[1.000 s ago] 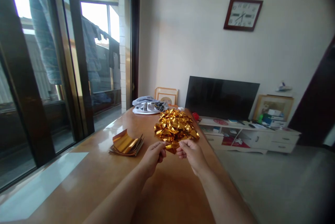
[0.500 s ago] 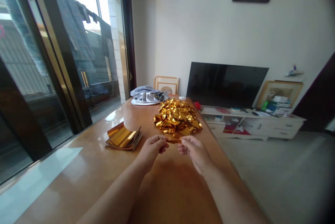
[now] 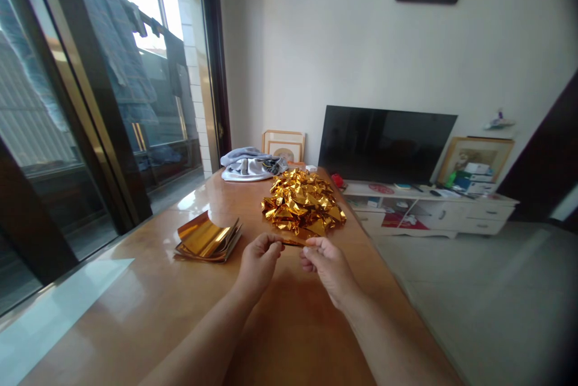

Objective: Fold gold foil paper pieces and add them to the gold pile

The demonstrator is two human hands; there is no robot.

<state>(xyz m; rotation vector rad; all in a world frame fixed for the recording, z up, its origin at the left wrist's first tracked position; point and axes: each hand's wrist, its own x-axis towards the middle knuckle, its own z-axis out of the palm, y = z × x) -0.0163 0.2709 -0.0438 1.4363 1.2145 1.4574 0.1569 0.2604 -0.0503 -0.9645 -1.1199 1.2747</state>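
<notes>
Between my two hands a narrow folded piece of gold foil paper [image 3: 293, 242] is stretched just above the table. My left hand [image 3: 261, 259] pinches its left end between thumb and fingers. At the right end, my right hand [image 3: 326, 262] pinches it with thumb and forefinger, the other fingers curled. Right behind it rises a heap of shiny folded gold foil pieces [image 3: 304, 199]. To the left of my left hand lies a stack of gold foil sheets [image 3: 208, 240], its top sheet curling upward.
The brown wooden table [image 3: 180, 314] has a pale translucent sheet [image 3: 67, 314] along its left edge. Grey-blue cloth [image 3: 248, 164] lies at the far end. Beyond the right edge stand a white cabinet [image 3: 451, 217] and a dark television [image 3: 383, 145]. A glass door [image 3: 112, 181] is on the left.
The foil piece remains pinched in both hands, its strip now looking flatter and narrower. The whole view has shifted slightly. The heap and the stack look unchanged.
</notes>
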